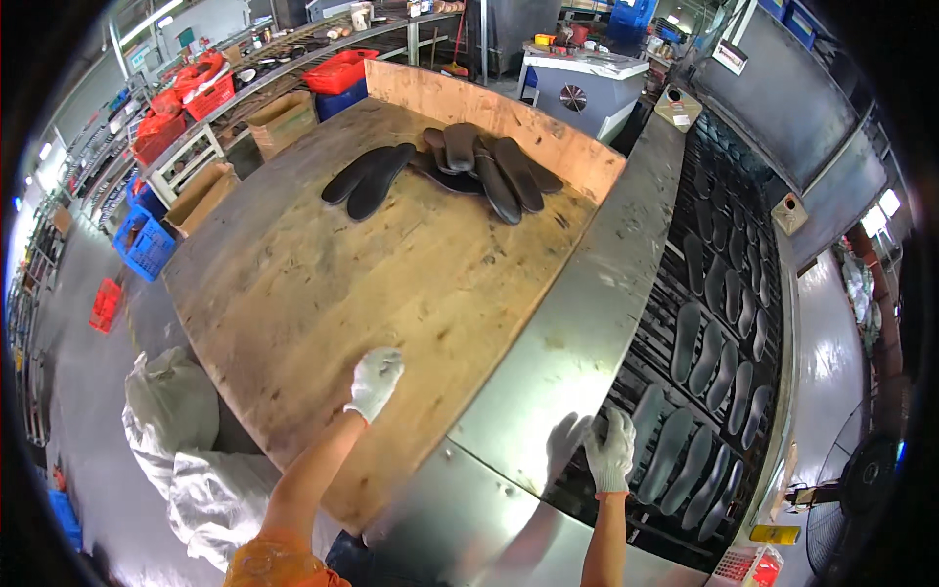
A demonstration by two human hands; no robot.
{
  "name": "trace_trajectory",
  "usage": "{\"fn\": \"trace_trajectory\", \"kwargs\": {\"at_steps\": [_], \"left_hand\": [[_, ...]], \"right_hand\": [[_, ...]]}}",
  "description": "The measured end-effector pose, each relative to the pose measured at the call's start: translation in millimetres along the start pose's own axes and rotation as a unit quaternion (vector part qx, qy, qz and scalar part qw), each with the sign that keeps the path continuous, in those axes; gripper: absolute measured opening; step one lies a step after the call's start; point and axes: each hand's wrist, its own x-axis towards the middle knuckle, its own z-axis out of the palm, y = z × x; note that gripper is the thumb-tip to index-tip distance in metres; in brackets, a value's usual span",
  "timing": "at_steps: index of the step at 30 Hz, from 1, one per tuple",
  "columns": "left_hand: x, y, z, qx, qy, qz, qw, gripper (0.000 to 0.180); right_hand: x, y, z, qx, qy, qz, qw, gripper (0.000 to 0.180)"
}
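My left hand [377, 380], in a white knitted glove, hovers over or rests on the near part of the wooden tabletop [323, 293]. Its fingers are curled in, and nothing shows in them. The white-gloved right hand [610, 452] is above the near left side of the dark rack bed, fingers pointing away and slightly apart. Beside it lies a dark shoe sole [646, 423]; whether the fingertips touch it I cannot tell. Several more soles [665, 454] lie in rows along the bed. At the table's far end sit a loose pile of black soles [504, 181] and an overlapping pair [368, 186].
A metal ledge [548, 362] runs between table and bed. A wooden board [489, 117] edges the table's far side. White sacks [201, 470] stand at left, near a blue crate [144, 242] and cardboard boxes [202, 196]. A black fan [866, 479] stands at right.
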Motion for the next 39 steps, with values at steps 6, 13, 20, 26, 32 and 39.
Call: {"fn": "trace_trajectory", "kwargs": {"at_steps": [6, 13, 20, 26, 32, 39], "left_hand": [[161.1, -37.3, -81.1, 0.099, 0.092, 0.107, 0.985, 0.034], [312.5, -17.9, -144.6, 0.207, 0.155, 0.132, 0.957, 0.059], [409.5, 2.9, -148.2, 0.084, 0.094, -0.023, 0.992, 0.076], [472.4, -23.0, -146.2, 0.113, 0.125, 0.167, 0.971, 0.069], [525.7, -1.3, -110.7, 0.103, 0.058, 0.211, 0.97, 0.064], [569.1, 6.2, -84.7, 0.159, 0.046, 0.226, 0.96, 0.063]], "right_hand": [[89.4, -118.6, 62.4, -0.042, -0.091, -0.016, 0.995, 0.051], [251.5, -219.4, 120.0, -0.056, -0.081, -0.084, 0.992, 0.052], [425.3, -255.7, 148.6, -0.07, -0.043, -0.01, 0.997, 0.06], [543.6, -238.4, 196.1, -0.038, 0.012, 0.062, 0.997, 0.081], [585.8, -167.2, 226.5, -0.012, 0.09, 0.042, 0.995, 0.099], [617.9, -241.3, 235.3, 0.124, -0.171, -0.011, 0.977, 0.08]]}}
